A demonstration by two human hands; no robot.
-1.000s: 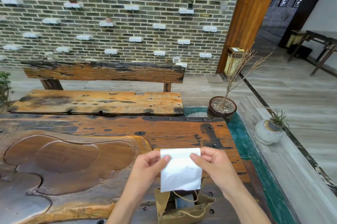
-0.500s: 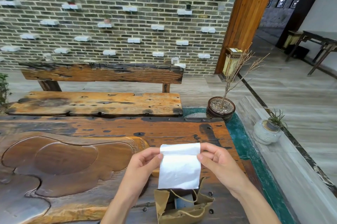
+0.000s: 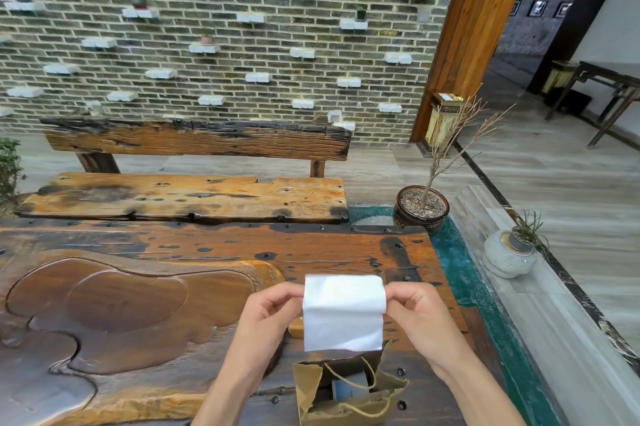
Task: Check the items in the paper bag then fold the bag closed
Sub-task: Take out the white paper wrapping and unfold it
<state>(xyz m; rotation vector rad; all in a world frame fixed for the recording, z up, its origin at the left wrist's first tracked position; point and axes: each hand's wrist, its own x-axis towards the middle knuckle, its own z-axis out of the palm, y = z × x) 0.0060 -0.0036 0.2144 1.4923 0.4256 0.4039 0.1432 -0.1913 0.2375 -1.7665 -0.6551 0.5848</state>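
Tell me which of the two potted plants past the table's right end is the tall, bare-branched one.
The dark brown pot at the table's far corner; the pale round pot further right holds only a short green tuft.

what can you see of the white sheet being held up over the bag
The white sheet looks like soft tissue or thin paper, plain and unprinted. Its top edge is rolled or folded over, the rest hanging flat. The left hand and right hand pinch its upper corners, holding it above the open brown paper bag.
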